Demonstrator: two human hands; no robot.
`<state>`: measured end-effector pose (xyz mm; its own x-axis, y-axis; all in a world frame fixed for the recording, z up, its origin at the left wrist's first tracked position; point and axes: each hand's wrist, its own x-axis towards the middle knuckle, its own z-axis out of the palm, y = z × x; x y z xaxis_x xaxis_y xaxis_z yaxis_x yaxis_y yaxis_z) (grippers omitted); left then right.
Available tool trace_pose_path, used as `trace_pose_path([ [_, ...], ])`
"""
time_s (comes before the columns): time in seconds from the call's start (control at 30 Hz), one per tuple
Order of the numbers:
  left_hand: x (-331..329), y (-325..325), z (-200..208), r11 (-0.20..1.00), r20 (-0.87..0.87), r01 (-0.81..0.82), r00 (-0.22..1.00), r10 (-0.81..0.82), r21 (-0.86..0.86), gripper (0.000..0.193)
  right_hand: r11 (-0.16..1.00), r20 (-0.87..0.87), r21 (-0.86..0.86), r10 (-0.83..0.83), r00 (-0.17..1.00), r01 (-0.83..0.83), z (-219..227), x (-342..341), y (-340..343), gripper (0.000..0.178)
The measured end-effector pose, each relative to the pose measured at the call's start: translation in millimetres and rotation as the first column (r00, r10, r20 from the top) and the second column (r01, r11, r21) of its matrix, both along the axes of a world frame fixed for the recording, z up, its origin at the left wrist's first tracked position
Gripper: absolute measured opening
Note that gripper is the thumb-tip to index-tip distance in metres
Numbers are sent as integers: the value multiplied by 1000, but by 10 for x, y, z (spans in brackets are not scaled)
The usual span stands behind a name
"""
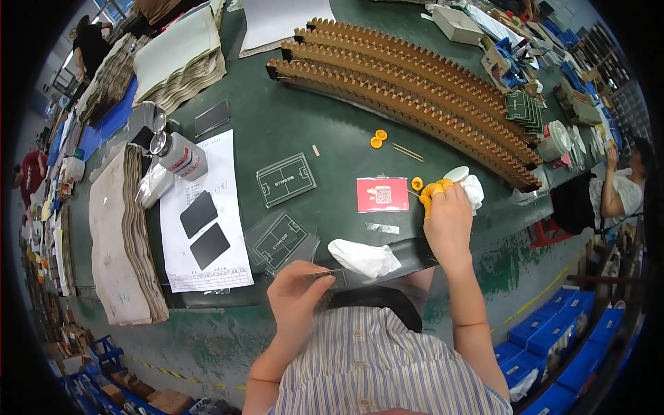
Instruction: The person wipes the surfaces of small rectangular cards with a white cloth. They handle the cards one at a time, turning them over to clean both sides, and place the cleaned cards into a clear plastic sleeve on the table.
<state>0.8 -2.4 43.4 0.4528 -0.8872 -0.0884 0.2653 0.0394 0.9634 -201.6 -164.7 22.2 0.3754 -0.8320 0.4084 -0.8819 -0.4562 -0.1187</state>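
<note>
My left hand (294, 294) is at the table's near edge, thumb and fingers pinched on a thin card (337, 278) seen nearly edge-on. Yellow finger cots cover fingertips of my right hand (446, 214). Its fingers are drawn together beside a small yellow cup (416, 183); whatever they pinch is too small to make out. A crumpled white cloth (473, 190) lies just beyond that hand. Between my hands rests another white cloth (363, 258). Left of it are a dark green card with white pitch lines in a clear sleeve (280, 241) and a stack of similar cards (286, 180).
Long brown toothed racks (408, 104) curve across the far right. Ahead lie a red card (382, 195), two thin sticks (408, 152) and yellow caps (377, 142). A metal-topped bottle (183, 155), black cards (209, 246) and stacked paper (117, 235) occupy the left side.
</note>
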Motion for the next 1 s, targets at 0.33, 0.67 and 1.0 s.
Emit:
trace_pose_path([
  [0.33, -18, -10, -29, 1000, -49, 6, 999, -6, 6, 17, 954, 313, 48, 268, 911, -297, -16, 210, 85, 21],
  [0.67, -24, 4, -52, 997, 22, -10, 1000, 11, -72, 16, 935, 370, -70, 349, 861, -349, -95, 369, 6, 14],
  [1.0, -31, -4, -90, 994, 50, 0, 999, 6, -106, 15, 942, 384, -94, 332, 862, -321, -157, 369, -23, 14],
])
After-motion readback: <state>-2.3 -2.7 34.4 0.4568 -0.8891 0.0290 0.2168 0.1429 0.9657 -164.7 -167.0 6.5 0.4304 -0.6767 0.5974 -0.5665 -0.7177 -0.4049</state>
